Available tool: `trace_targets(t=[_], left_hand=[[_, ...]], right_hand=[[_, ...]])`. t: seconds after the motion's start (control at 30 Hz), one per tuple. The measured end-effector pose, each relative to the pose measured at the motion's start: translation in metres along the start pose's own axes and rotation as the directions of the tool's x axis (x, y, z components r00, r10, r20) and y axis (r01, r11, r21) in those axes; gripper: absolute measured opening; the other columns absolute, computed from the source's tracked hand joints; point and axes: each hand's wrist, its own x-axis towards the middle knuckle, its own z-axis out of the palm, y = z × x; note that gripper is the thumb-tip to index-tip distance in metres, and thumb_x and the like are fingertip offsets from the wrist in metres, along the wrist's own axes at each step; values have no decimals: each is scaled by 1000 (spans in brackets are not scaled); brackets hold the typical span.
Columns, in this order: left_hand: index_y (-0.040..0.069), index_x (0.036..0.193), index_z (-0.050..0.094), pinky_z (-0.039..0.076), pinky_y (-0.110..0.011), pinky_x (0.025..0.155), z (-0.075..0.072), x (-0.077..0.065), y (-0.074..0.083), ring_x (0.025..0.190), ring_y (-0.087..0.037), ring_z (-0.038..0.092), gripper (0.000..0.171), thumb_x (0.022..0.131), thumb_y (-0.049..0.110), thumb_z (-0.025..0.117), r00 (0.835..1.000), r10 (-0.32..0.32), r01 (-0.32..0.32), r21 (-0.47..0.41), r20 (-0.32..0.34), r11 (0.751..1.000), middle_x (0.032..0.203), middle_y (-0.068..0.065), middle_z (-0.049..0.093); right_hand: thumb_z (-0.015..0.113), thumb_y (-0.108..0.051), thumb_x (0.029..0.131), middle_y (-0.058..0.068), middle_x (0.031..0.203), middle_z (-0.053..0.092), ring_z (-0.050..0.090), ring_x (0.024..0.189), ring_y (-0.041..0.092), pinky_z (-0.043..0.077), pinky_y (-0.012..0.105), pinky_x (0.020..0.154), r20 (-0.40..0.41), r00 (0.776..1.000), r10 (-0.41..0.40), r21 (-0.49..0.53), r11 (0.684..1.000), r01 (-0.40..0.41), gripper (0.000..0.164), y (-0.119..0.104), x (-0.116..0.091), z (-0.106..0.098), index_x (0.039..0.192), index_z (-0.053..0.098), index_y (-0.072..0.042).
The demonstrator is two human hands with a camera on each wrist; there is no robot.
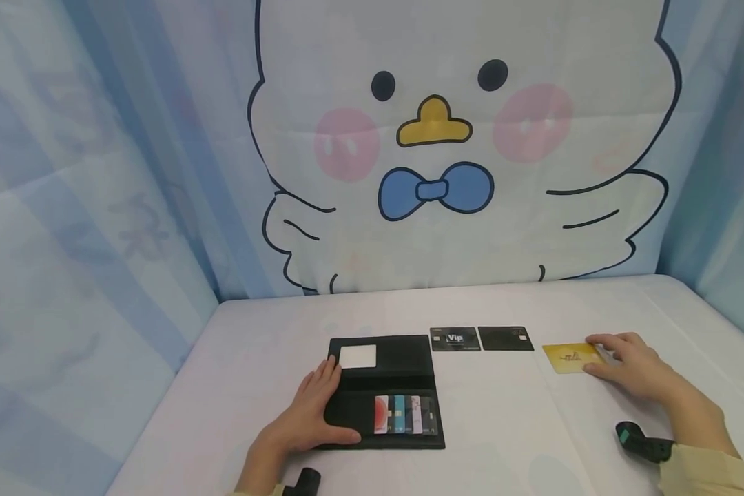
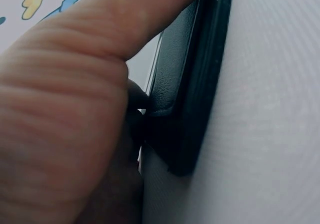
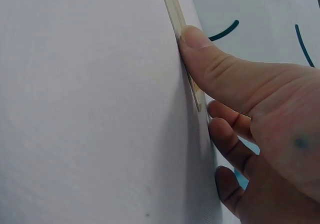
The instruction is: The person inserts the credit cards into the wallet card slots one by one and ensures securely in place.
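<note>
A black wallet [image 1: 381, 383] lies unfolded on the table, with several cards [image 1: 399, 415] in its lower slots and a white rectangle [image 1: 357, 356] in the upper half. My left hand [image 1: 313, 413] rests along its left side, fingers stretched out and thumb on the lower edge. To the right, a gold card [image 1: 570, 357] lies flat on the cloth. My right hand [image 1: 632, 365] pinches that card's right end between thumb and fingers. The right wrist view shows the thumb [image 3: 210, 59] against the card's edge.
Two black cards stand out beyond the wallet's upper right corner: one marked Vip [image 1: 455, 339] and a plainer one [image 1: 505, 338] beside it. A white cloth [image 1: 490, 413] covers the table. Printed curtains [image 1: 434, 248] hang behind and at both sides.
</note>
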Motion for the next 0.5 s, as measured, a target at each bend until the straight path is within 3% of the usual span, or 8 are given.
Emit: trace_targets(t=[0.5], left_hand=[[-4, 158, 21, -2, -56, 121, 0, 0, 0, 153, -37, 1, 119, 75, 51, 86, 1000, -3, 3, -10, 7, 1000, 167, -20, 6]], right_hand=[[78, -29, 88, 40, 125, 33, 42, 109, 58, 42, 74, 90, 40, 999, -15, 62, 998, 12, 64, 4, 3, -3, 132, 48, 8]])
